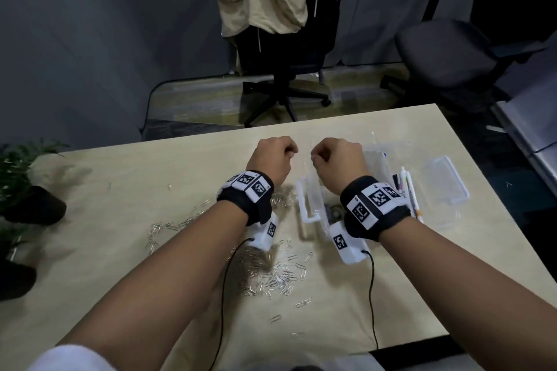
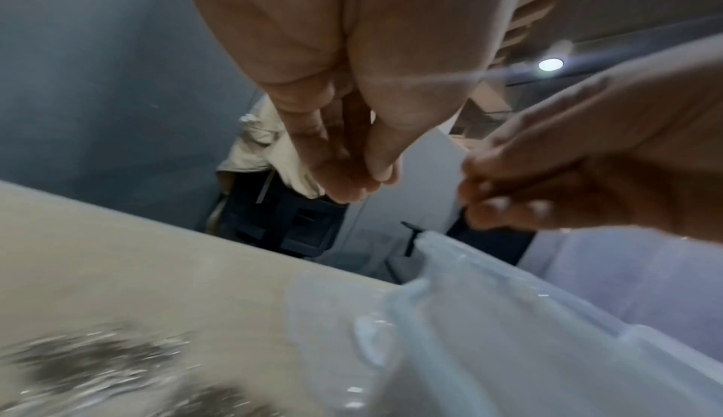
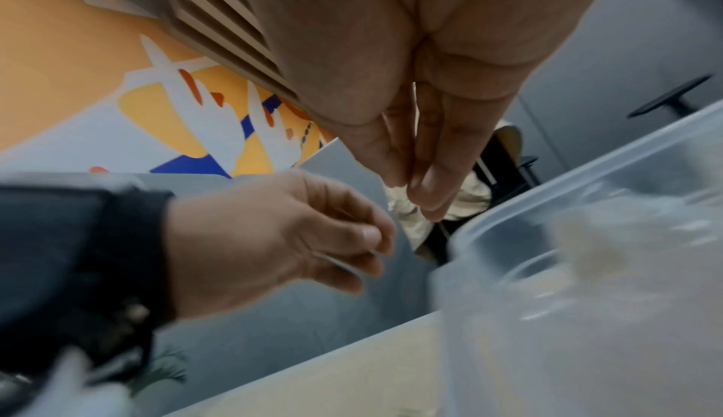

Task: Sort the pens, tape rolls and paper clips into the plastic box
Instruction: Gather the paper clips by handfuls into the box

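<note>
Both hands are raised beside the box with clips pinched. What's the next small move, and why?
Probably carry the left hand rightward over the plastic box and release there. The right wrist view shows its fingers pinching a paper clip short of the box wall, over bare table, so letting go now would likely miss.

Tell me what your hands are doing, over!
Left hand pinching a paper clip. Right hand curled above plastic box. Paper clips litter table. Nothing blocking.
</note>
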